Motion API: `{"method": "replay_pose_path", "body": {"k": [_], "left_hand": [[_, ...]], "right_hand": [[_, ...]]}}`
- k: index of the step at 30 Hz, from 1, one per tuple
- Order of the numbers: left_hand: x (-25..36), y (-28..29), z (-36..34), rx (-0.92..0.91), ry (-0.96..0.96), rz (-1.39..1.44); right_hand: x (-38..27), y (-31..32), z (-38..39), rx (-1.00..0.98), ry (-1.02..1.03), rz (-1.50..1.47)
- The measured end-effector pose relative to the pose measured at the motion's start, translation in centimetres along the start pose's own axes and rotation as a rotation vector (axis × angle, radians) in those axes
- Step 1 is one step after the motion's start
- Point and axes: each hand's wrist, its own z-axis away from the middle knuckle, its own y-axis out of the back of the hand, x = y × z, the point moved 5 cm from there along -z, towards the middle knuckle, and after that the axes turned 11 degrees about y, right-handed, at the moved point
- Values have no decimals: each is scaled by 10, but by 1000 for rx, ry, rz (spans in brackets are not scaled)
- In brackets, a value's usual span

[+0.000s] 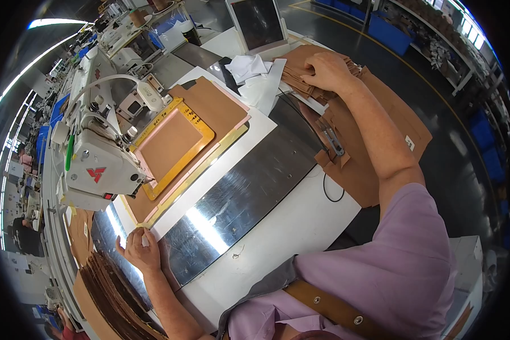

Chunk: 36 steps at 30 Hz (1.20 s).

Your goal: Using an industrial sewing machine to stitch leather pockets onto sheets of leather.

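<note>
My left hand [141,249] is at the lower corner of a layered template [226,138] with white, cream and pink edges, its fingers loosely bent and apart. On it lies a brown panel [215,107] under a yellow rectangular frame [205,134], beside the white head of a sewing machine [102,161]. My right hand [328,71] reaches to a stack of thin brown pieces [297,67] at the upper right, fingers curled onto the top pieces. Below that stack, metal scissors or snips [331,139] lie on larger brown sheets [396,119].
A steel plate [266,187] spans the worktop. White scraps [246,68] and a framed dark screen [255,22] sit at the back. Brown stacked pieces [105,283] stand lower left. Shelving with blue bins [391,31] is right; another person [25,235] is far left.
</note>
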Motion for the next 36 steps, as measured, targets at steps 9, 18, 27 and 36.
{"method": "replay_pose_path", "body": {"k": [9,18,27,36], "left_hand": [[2,3,3,47,-44,39],[88,16,-4,-527,415,761],[157,-46,15,-904,595,1475],[113,-33,24,-796,715,1484]], "right_hand": [[11,16,5,106,-87,-33],[-128,88,21,526,273,-420],[-299,4,35,154,763,-886],[-296,-58,-25,-350,460,-1105]]}}
